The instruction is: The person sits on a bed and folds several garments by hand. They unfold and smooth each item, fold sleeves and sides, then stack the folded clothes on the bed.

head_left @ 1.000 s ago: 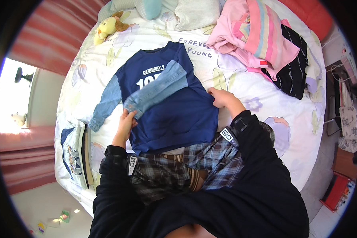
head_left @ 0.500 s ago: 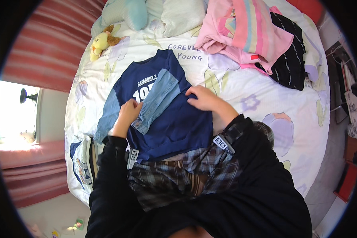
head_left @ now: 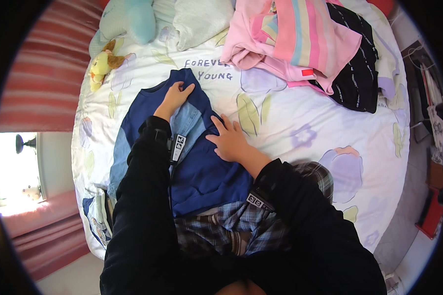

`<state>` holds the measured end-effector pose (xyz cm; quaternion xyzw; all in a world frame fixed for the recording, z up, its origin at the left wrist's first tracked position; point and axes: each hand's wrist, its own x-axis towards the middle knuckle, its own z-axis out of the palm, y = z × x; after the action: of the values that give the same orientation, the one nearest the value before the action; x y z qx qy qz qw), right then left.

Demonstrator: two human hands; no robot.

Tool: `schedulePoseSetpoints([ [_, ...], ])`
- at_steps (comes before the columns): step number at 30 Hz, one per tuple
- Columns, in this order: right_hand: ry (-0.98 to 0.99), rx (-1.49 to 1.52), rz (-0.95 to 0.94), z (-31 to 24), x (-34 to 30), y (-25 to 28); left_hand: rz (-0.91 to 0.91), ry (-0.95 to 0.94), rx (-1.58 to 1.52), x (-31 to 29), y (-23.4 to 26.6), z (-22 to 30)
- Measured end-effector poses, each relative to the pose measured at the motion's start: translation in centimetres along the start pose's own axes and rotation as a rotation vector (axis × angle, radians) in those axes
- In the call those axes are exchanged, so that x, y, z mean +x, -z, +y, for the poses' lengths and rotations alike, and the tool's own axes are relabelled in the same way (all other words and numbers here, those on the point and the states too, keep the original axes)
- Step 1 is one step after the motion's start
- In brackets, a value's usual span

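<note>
A dark blue sweatshirt (head_left: 209,179) with light-blue denim sleeves lies spread flat in front of me. One denim sleeve (head_left: 194,118) is folded across its chest, partly covered by my left forearm. My left hand (head_left: 174,100) lies on the upper part of the sweatshirt near the collar and shoulder, thumb and fingers slightly apart. Across the right side edge of the sweatshirt, my right hand (head_left: 230,141) rests palm down with its fingers spread. The other denim sleeve (head_left: 119,160) extends down the left side.
Pink striped clothing (head_left: 300,39) and a black garment (head_left: 357,73) are piled at the far right of the bed (head_left: 300,118). A yellow plush toy (head_left: 101,68) and pillows (head_left: 202,22) sit at the far side. Folded clothes (head_left: 97,216) lie at the left edge.
My left hand has moved up from the folded sleeve's cuff to the shoulder area. My right hand has shifted slightly down and left, its fingers now spread wider. The view has shifted too.
</note>
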<state>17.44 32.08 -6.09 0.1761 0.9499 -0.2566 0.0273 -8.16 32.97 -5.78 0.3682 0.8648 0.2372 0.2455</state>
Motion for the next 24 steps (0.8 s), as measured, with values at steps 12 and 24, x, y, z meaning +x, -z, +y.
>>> schedulePoseSetpoints([
  [12, -0.388, 0.12, 0.053, -0.1, 0.1, 1.3, -0.001, 0.138, -0.335, 3.8, 0.2, 0.6],
  [24, -0.443, 0.112, 0.123, 0.0, 0.5, 1.9, -0.301, 0.17, -0.785, 3.6, 0.7, 3.7],
])
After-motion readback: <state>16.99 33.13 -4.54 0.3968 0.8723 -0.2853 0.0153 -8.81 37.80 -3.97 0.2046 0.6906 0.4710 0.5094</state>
